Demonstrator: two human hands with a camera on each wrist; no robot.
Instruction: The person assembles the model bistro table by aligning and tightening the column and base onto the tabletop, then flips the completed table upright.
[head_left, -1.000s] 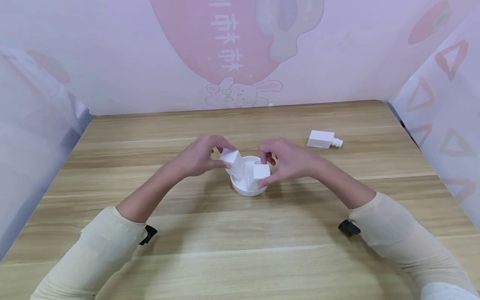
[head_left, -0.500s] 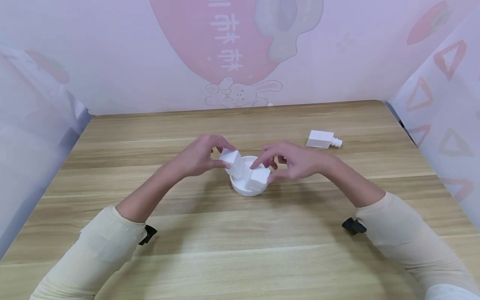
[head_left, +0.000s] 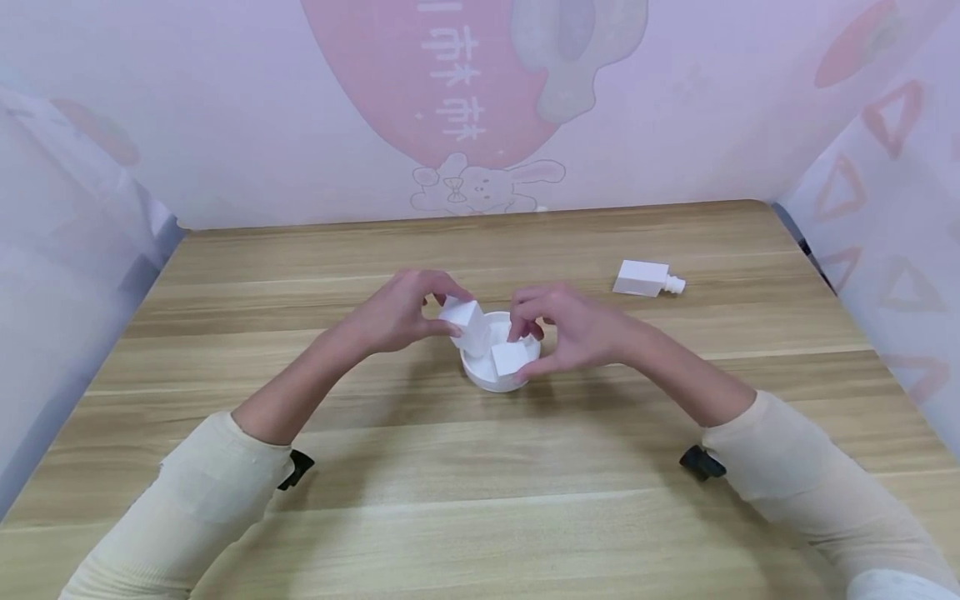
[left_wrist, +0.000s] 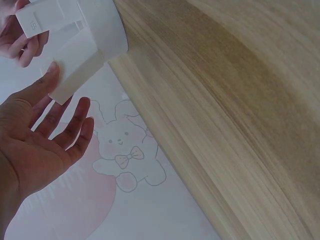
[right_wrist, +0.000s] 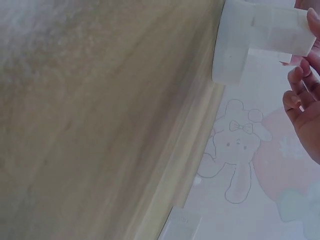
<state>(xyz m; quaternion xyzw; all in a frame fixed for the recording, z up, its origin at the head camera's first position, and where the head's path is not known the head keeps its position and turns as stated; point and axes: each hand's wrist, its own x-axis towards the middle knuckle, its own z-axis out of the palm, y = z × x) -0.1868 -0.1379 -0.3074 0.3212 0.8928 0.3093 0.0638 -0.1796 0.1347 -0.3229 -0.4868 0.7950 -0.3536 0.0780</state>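
My left hand [head_left: 397, 315] pinches a white square-sided bottle [head_left: 467, 323] between thumb and fingers. It leans, lower end inside a shallow round white dish [head_left: 480, 379]. My right hand [head_left: 577, 333] holds a second white square-sided bottle [head_left: 510, 360] by its upper end, thumb on the near side and fingers behind. This one also stands in the dish, tilted. In the left wrist view, the right-hand bottle [left_wrist: 42, 17] shows a small raised mark. No neck shows on either held bottle; their lower ends are hidden by the dish wall.
A third white bottle [head_left: 641, 278] lies on its side at the back right of the wooden table [head_left: 480, 500], its threaded neck pointing right. Pale printed curtains [head_left: 247, 108] stand behind the table and along both sides.
My right hand shifts its fingers on its bottle, loosening half a second ago and gripping again now. That bottle turns and moves slightly left and nearer. The left hand stays still.
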